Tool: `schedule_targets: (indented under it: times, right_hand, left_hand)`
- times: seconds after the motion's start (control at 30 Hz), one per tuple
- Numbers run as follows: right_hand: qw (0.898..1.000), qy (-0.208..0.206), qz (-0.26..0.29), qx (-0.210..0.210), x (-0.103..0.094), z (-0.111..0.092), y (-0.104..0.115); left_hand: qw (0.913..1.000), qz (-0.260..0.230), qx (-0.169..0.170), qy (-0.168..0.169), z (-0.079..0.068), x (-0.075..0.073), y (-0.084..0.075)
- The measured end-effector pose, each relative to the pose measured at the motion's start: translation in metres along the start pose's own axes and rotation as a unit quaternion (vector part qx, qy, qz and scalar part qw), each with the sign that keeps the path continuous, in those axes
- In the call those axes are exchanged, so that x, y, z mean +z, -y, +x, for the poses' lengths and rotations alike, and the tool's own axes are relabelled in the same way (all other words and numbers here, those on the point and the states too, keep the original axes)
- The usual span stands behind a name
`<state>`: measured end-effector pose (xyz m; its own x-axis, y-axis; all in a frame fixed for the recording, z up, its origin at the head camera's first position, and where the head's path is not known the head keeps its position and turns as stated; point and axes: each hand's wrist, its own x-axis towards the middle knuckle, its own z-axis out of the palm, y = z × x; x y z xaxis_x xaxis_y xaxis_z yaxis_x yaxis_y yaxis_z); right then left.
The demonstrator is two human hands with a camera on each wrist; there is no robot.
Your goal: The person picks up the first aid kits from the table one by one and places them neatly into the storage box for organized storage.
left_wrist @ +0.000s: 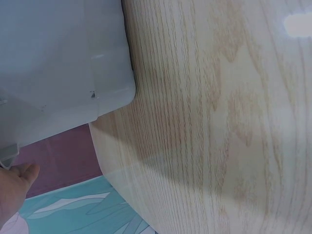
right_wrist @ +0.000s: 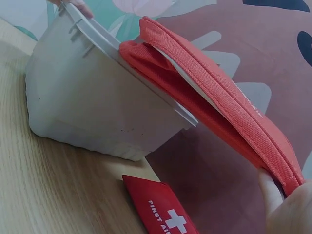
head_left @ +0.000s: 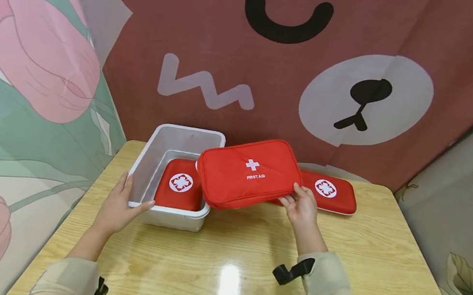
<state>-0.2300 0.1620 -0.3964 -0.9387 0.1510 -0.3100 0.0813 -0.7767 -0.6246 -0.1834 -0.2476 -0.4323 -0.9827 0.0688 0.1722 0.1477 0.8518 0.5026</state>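
My right hand [head_left: 301,208] pinches the right end of a red first aid pouch [head_left: 241,179], fingertips beneath its lower corner. The pouch is tilted above the table, its left end over the right rim of a pale plastic bin [head_left: 193,220]. In the right wrist view, the same pouch [right_wrist: 219,92] shows a side seam and a gap along its edge. My left hand [head_left: 117,207] grips the bin's near left corner, thumb over the front rim. Inside the bin lies a red first aid case [head_left: 179,197] with a white round emblem.
Behind the raised pouch, another red case [head_left: 338,195] with a round emblem lies on the wooden table [head_left: 337,266]. A flat red packet [right_wrist: 158,207] marked FIRST AID also lies there. A printed bear curtain [head_left: 278,84] hangs along the table's back edge.
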Motion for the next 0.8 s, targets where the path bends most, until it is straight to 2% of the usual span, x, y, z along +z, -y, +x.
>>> schedule_targets:
  times: [0.6, 0.8]
  right_hand:
    - [0.999, 0.023, -0.037, 0.007, 0.029, 0.008, -0.011]
    - [0.998, 0.027, -0.05, -0.004, 0.039, 0.009, -0.015]
  left_hand:
    - [1.0, 0.003, -0.002, 0.003, 0.001, -0.001, -0.001]
    - [1.0, 0.0, -0.005, 0.004, 0.0, -0.001, -0.001]
